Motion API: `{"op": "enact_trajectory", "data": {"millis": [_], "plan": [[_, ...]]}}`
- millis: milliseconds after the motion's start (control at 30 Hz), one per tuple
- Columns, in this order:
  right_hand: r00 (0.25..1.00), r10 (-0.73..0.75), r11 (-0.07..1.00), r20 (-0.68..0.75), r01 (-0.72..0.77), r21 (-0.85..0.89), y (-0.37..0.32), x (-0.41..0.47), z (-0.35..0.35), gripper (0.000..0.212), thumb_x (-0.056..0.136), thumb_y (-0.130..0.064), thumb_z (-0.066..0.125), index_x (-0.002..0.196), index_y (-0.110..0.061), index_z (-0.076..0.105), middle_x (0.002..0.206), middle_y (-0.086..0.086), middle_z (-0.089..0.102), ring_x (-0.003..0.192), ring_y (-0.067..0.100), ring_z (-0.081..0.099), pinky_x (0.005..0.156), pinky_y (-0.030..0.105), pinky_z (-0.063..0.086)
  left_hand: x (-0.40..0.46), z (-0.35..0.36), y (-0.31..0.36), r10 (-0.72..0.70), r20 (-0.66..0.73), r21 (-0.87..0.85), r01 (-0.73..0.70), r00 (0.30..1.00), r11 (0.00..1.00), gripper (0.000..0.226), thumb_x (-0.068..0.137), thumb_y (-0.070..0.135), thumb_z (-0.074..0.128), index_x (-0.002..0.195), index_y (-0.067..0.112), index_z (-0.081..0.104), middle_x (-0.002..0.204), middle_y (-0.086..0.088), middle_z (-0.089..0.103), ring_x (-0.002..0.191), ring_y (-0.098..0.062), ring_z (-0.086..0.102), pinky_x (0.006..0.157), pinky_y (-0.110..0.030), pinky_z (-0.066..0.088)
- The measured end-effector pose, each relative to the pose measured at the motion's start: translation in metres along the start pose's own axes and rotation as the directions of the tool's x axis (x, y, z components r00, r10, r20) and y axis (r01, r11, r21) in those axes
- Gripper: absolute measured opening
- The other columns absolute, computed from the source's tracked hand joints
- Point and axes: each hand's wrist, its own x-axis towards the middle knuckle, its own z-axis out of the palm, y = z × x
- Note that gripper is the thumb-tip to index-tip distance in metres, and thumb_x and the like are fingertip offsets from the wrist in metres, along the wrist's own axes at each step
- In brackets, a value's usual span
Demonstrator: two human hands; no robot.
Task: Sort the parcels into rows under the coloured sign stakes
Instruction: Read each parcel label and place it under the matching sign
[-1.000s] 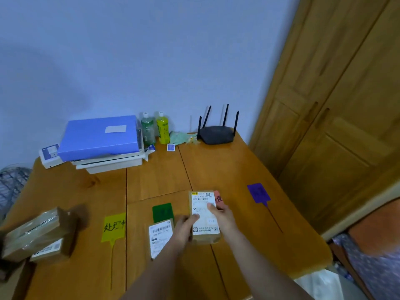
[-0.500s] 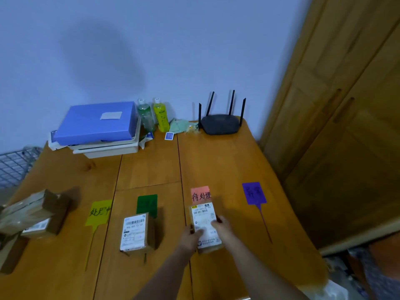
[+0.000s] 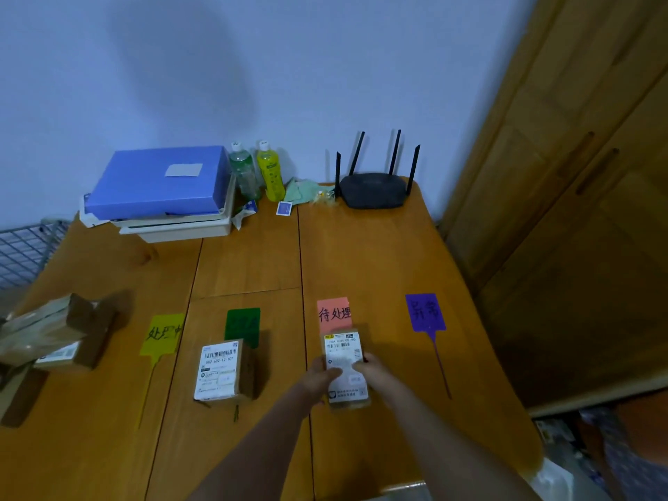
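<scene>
Four sign stakes lie flat on the wooden table (image 3: 379,254): yellow (image 3: 162,332), green (image 3: 243,323), pink (image 3: 334,313) and purple (image 3: 424,312). A small brown parcel with a white label (image 3: 345,350) rests just below the pink sign. My left hand (image 3: 321,379) and my right hand (image 3: 372,370) grip its two sides. Another labelled parcel (image 3: 220,370) sits under the green sign, over its stick. A heap of brown parcels (image 3: 50,332) lies at the left edge of the table.
At the back stand a blue folder on white trays (image 3: 162,182), two drink bottles (image 3: 258,171), a green cloth (image 3: 303,188) and a black router (image 3: 372,189). A wooden door (image 3: 578,175) is on the right. A wire rack (image 3: 21,247) sits left.
My hands drew the parcel back toward me, uncovering the pink sign; it now lies just below that sign. The view shifted, with the left parcel heap moving inward.
</scene>
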Motion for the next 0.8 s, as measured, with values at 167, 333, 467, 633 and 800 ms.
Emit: {"op": "enact_trajectory", "data": {"millis": [167, 333, 467, 633, 800], "plan": [[0.977, -0.023, 0.997, -0.211, 0.005, -0.083, -0.021, -0.006, -0.001, 0.041, 0.094, -0.012, 0.048, 0.133, 0.0, 0.046, 0.13, 0.019, 0.056, 0.116, 0.033, 0.057, 0.094, 0.037, 0.046, -0.003, -0.02, 0.006, -0.047, -0.056, -0.016, 0.046, 0.997, 0.999, 0.06, 0.095, 0.03, 0.049, 0.146, 0.011, 0.024, 0.142, -0.016, 0.043, 0.129, -0.032, 0.044, 0.1, -0.045, 0.04], [0.924, -0.193, 0.952, -0.329, 0.094, -0.292, -0.059, -0.004, 0.002, 0.02, 0.089, -0.016, 0.05, 0.09, 0.001, 0.061, 0.096, 0.023, 0.063, 0.08, 0.033, 0.059, 0.065, 0.033, 0.041, -0.021, -0.071, 0.026, 0.015, -0.133, -0.053, -0.022, 0.991, 0.998, 0.036, 0.096, 0.028, 0.046, 0.126, 0.008, 0.048, 0.11, -0.009, 0.054, 0.092, -0.024, 0.055, 0.077, -0.034, 0.043], [0.901, -0.264, 0.935, -0.345, 0.151, -0.322, -0.108, -0.005, 0.043, 0.02, 0.09, -0.005, 0.048, 0.098, 0.002, 0.065, 0.1, 0.026, 0.062, 0.089, 0.035, 0.059, 0.079, 0.041, 0.049, -0.043, -0.135, 0.035, 0.117, -0.228, -0.091, -0.141, 0.967, 0.986, 0.037, 0.095, 0.022, 0.048, 0.124, -0.001, 0.05, 0.085, -0.007, 0.059, 0.064, -0.015, 0.053, 0.059, -0.025, 0.039], [0.894, -0.422, 0.863, -0.152, 0.344, -0.369, -0.163, -0.005, 0.153, 0.015, 0.089, -0.008, 0.046, 0.08, -0.008, 0.058, 0.077, 0.014, 0.054, 0.081, 0.028, 0.052, 0.069, 0.034, 0.039, -0.084, -0.236, 0.013, 0.197, -0.372, -0.116, -0.256, 0.907, 0.96, 0.016, 0.096, 0.022, 0.046, 0.105, 0.011, 0.053, 0.08, -0.003, 0.057, 0.063, -0.013, 0.053, 0.056, -0.023, 0.037], [0.888, -0.454, 0.796, 0.071, 0.44, -0.415, -0.195, -0.011, 0.295, 0.026, 0.093, -0.017, 0.045, 0.105, 0.0, 0.061, 0.092, 0.016, 0.061, 0.075, 0.027, 0.056, 0.067, 0.036, 0.047, -0.111, -0.357, -0.035, 0.143, -0.594, -0.196, -0.315, 0.792, 0.929, 0.009, 0.092, 0.021, 0.05, 0.091, 0.013, 0.052, 0.08, -0.006, 0.057, 0.062, -0.017, 0.051, 0.053, -0.025, 0.036]]}}
